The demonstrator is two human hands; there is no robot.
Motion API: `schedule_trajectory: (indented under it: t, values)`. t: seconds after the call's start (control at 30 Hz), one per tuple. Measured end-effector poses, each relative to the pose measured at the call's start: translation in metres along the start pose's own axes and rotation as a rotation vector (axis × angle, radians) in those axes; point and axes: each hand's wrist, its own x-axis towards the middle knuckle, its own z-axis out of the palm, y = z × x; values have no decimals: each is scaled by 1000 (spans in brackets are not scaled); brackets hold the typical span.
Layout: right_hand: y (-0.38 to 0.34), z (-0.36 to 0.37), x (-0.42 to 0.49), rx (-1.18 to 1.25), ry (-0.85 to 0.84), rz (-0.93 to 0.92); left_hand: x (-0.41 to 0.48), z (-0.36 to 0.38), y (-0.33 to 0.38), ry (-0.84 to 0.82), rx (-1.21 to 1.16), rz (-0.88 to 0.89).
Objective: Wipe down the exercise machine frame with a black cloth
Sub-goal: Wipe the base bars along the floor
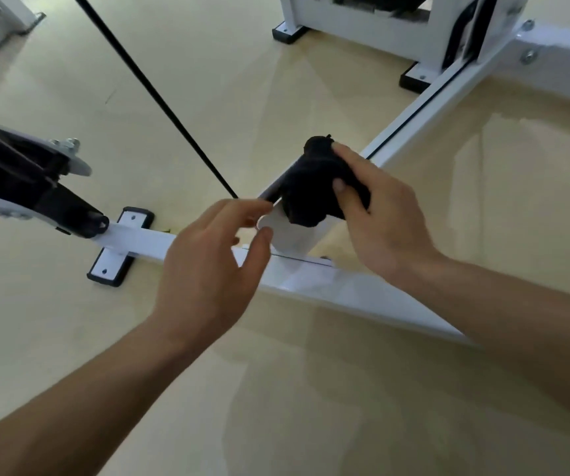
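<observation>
A white exercise machine frame point(414, 115) runs low over the floor, with one bar slanting from the upper right down to a joint at the centre. A second white bar point(146, 240) crosses from left to lower right. A bunched black cloth point(311, 187) lies over the slanted bar near the joint. My right hand point(376, 214) grips the cloth from the right, thumb on its front. My left hand point(208, 266) hovers just left of the cloth with fingers loosely spread, holding nothing; its fingertips are close to the bar end.
A thin black cable point(160, 101) slants from the top left down to the joint. A black and white pulley arm point(29, 187) juts in from the left. Black foot pads point(118, 249) sit on the beige floor. More white frame point(362, 25) stands at the back.
</observation>
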Motion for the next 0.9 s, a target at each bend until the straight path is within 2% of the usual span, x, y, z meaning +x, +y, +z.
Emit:
schedule_trajectory:
  t: [0.13, 0.27, 0.37, 0.47, 0.53, 0.63, 0.8, 0.9]
  values:
    - [0, 51, 2, 19, -80, 25, -21, -7, -26, 0, -87, -251]
    - [6, 83, 14, 42, 130, -3, -22, -7, -51, -16, -91, -428]
    - [22, 89, 16, 71, 222, 14, -5, 0, -61, 33, -161, -510]
    - [36, 95, 14, 156, 264, 193, 11, 12, -63, 46, -236, -545]
    - [35, 100, 11, 175, 332, 242, 17, 18, -63, 46, -279, -546]
    - [19, 117, -6, 189, 382, 200, 22, 24, -65, 1, -339, -542]
    - [-5, 143, -39, 142, 277, 117, 31, 30, -66, -92, -534, -634]
    - [-7, 131, -3, 189, 419, 183, 33, 34, -68, -108, -553, -625]
